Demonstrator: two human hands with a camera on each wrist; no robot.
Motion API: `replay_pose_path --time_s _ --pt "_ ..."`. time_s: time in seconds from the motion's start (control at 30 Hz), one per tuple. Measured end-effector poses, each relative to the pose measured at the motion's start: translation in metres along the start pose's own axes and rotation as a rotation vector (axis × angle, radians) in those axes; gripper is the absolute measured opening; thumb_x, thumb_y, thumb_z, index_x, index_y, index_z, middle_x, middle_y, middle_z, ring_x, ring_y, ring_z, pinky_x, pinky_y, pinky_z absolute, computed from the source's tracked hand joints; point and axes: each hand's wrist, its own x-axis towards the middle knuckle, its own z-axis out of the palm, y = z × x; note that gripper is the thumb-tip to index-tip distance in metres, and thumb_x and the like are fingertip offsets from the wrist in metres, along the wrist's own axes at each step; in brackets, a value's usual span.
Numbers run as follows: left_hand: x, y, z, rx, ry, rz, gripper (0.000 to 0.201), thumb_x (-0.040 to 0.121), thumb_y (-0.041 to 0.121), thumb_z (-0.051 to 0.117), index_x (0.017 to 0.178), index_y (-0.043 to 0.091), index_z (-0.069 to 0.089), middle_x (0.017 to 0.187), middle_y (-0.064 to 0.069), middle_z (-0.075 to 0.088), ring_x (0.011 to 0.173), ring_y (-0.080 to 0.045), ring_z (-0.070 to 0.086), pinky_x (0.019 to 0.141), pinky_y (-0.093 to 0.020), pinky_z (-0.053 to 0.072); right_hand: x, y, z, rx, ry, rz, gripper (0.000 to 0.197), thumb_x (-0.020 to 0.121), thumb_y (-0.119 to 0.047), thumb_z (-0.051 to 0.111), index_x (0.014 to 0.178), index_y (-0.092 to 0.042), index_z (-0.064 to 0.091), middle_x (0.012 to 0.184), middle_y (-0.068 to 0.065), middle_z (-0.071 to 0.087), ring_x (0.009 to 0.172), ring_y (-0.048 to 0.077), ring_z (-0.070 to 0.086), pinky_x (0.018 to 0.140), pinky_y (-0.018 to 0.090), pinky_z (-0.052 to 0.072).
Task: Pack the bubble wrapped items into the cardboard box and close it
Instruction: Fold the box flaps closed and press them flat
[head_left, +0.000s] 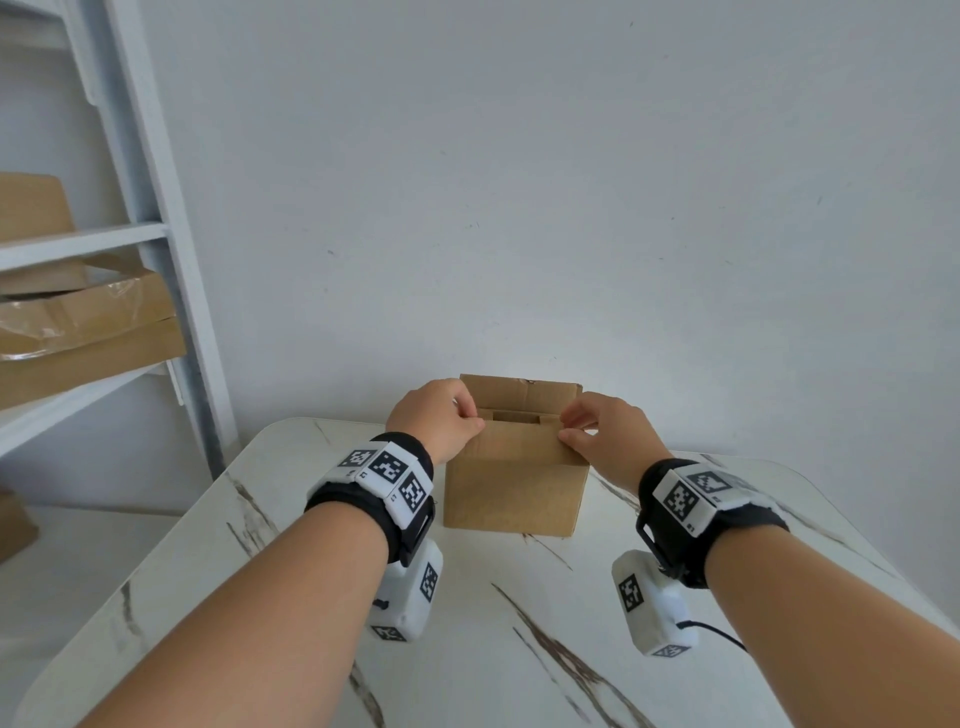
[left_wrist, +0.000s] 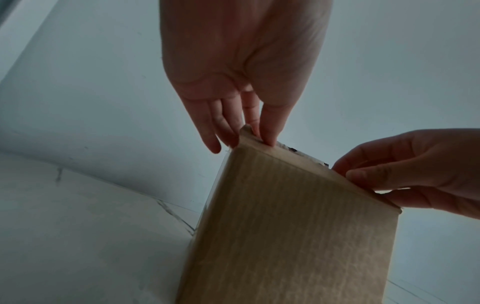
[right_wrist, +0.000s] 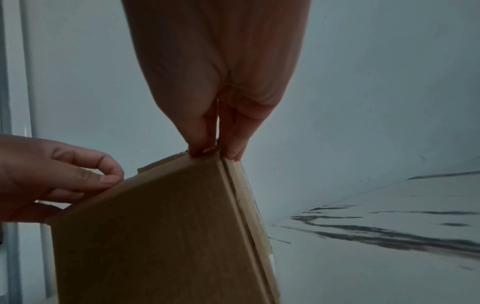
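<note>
Hands (head_left: 439, 418) (head_left: 605, 434), both pinching box flap (head_left: 519, 441), prob

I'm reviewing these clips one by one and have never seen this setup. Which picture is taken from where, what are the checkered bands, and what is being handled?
There is no machine here: a person works with bare hands. The bright picture comes from a camera on the head, looking down at both arms. The two dark ones come from small cameras strapped under each wrist, looking along the fingers. The checkered bands are wrist straps with printed markers. On the marbled table stands one brown box, its far flap up. The left hand pinches its top edge at the left corner, the right hand at the right corner. To the left, a shelf holds more cardboard.
</note>
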Motion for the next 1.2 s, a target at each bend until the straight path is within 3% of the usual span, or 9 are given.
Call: replay_pose_path --time_s 0.2,0.33,0.43,0.53,0.67,0.77,0.9,1.03,1.2 --pt "0.0 -0.003 0.006 -0.044 0.03 0.021 0.01 0.086 0.024 0.068 0.077 0.023 0.062 0.096 0.004 0.067 0.099 -0.016 0.061 0.081 -0.027 0.047 -0.001 0.001 0.001 0.024 0.015 0.014 0.012 0.084 -0.016 0.068 0.096 -0.016 0.066 0.096 -0.003 0.071 0.096 0.015 0.066 0.088 0.029 0.051" --pt "0.003 -0.01 0.013 -0.036 0.067 -0.043 0.03 0.08 0.027 0.074 0.102 0.02 0.055 0.118 -0.004 0.056 0.112 -0.022 0.052 0.091 -0.033 0.046 -0.006 -0.001 0.005 -0.06 0.005 0.014 0.027 0.086 -0.018 0.066 0.112 -0.018 0.062 0.112 0.001 0.065 0.107 0.017 0.06 0.09 0.026 0.046" --pt "0.005 -0.006 0.01 -0.027 0.044 -0.033 0.078 0.078 0.025 0.077 0.142 0.02 0.033 0.139 -0.01 0.04 0.128 -0.027 0.043 0.103 -0.036 0.041 -0.008 -0.002 0.004 -0.141 0.008 -0.005 0.069 0.085 -0.022 0.067 0.144 -0.023 0.033 0.148 0.005 0.035 0.133 0.024 0.037 0.105 0.032 0.035" --pt "0.006 -0.001 0.006 0.005 -0.034 0.062 0.101 0.081 0.018 0.073 0.155 0.024 0.004 0.158 -0.004 0.02 0.143 -0.026 0.028 0.114 -0.036 0.029 -0.004 -0.004 -0.002 -0.2 -0.049 -0.018 0.099 0.084 -0.02 0.069 0.154 -0.024 -0.001 0.163 -0.001 -0.002 0.15 0.022 0.002 0.118 0.036 0.018" --pt "0.006 -0.003 0.008 0.023 -0.03 0.098 0.069 0.085 0.016 0.07 0.145 0.022 0.036 0.147 -0.002 0.043 0.134 -0.022 0.043 0.107 -0.031 0.037 -0.001 -0.008 0.002 -0.225 -0.122 -0.058 0.089 0.088 -0.014 0.061 0.154 -0.019 0.002 0.16 0.001 0.017 0.147 0.022 0.018 0.116 0.034 0.027" --pt "0.006 -0.008 0.011 0.029 0.011 0.104 0.028 0.085 0.018 0.069 0.113 0.021 0.065 0.121 0.003 0.062 0.113 -0.017 0.057 0.092 -0.025 0.044 -0.005 -0.005 0.006 -0.252 -0.121 -0.07 0.049 0.093 -0.018 0.051 0.142 -0.019 0.042 0.134 0.003 0.048 0.12 0.021 0.051 0.098 0.031 0.043" --pt "0.001 -0.015 0.011 -0.018 -0.013 0.133 0.017 0.09 0.027 0.062 0.099 0.022 0.076 0.119 0.006 0.068 0.112 -0.015 0.061 0.094 -0.026 0.045 -0.015 0.003 0.01 -0.22 -0.142 -0.085 0.036 0.101 -0.028 0.038 0.128 -0.018 0.06 0.143 -0.003 0.046 0.126 0.016 0.048 0.103 0.028 0.037" --pt "-0.008 -0.018 0.016 0.064 -0.155 0.167 0.04 0.1 0.036 0.041 0.138 0.028 0.052 0.156 0.007 0.032 0.141 -0.015 0.036 0.115 -0.032 0.028 -0.023 0.007 0.019 -0.279 -0.257 -0.06 0.053 0.103 -0.041 0.022 0.153 -0.023 0.021 0.162 -0.006 0.009 0.149 0.013 0.009 0.119 0.032 0.015" --pt "-0.002 -0.015 0.034 0.096 -0.248 0.146 0.05 0.105 0.032 0.018 0.154 0.023 0.016 0.163 0.006 0.001 0.15 -0.009 0.008 0.118 -0.031 0.016 -0.011 0.007 0.022 -0.314 -0.291 -0.013 0.055 0.103 -0.039 0.017 0.154 -0.02 0.01 0.163 -0.004 0.002 0.15 0.021 0.001 0.12 0.038 0.011"
